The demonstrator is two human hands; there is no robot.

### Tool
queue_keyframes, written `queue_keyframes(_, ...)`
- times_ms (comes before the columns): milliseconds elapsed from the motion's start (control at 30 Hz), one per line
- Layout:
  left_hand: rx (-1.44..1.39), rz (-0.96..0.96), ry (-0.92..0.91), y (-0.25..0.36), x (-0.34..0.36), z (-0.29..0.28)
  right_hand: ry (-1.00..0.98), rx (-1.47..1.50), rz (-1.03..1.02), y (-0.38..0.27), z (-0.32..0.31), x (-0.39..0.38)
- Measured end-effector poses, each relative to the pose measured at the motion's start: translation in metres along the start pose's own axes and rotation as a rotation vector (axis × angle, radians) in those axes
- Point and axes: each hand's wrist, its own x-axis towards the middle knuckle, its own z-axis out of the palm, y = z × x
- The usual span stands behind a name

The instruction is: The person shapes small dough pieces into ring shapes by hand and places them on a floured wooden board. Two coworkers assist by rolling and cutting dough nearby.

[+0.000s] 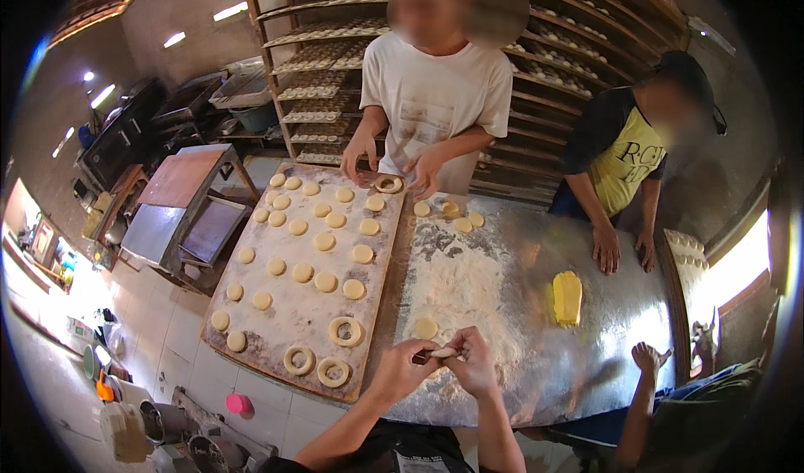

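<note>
Between my left hand [397, 372] and my right hand [473, 364] is a small pale piece of dough [444, 352], pinched by the fingers of both. They hold it over the near edge of the metal table [544, 381]. A round dough disc [425, 329] lies on the spread flour [456, 289] just beyond my fingers. To the left, a floured wooden board [276, 322] carries many dough discs [325, 242]. Dough rings [335, 372] sit at its near right corner, and another ring [388, 184] lies at its far right corner.
Across the table a person in a white shirt [435, 87] has both hands near the board's far corner. Another in yellow and black [624, 146] leans on the table's right. A yellow slab [567, 299] lies there. A third person's hand [649, 357] is nearer. Loaded racks [331, 62] stand behind.
</note>
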Motion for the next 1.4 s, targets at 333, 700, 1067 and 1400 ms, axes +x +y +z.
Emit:
queue_keyframes(333, 0.160, 0.377, 0.412, -0.020, -0.006, -0.002, -0.457, 0.935, 0.058, -0.018, 0.024, 0.010)
queue_keyframes(700, 0.317, 0.437, 0.433, -0.025, -0.017, -0.059, -0.328, 0.641, -0.012, -0.056, 0.097, 0.008)
queue_keyframes(1067, 0.252, 0.319, 0.459, -0.032, -0.021, -0.141, -0.402, 0.733, -0.123, -0.054, 0.176, 0.036)
queue_keyframes(1400, 0.268, 0.266, 0.316, -0.059, -0.011, -0.204, -0.312, 0.160, -0.241, -0.053, 0.234, 0.052)
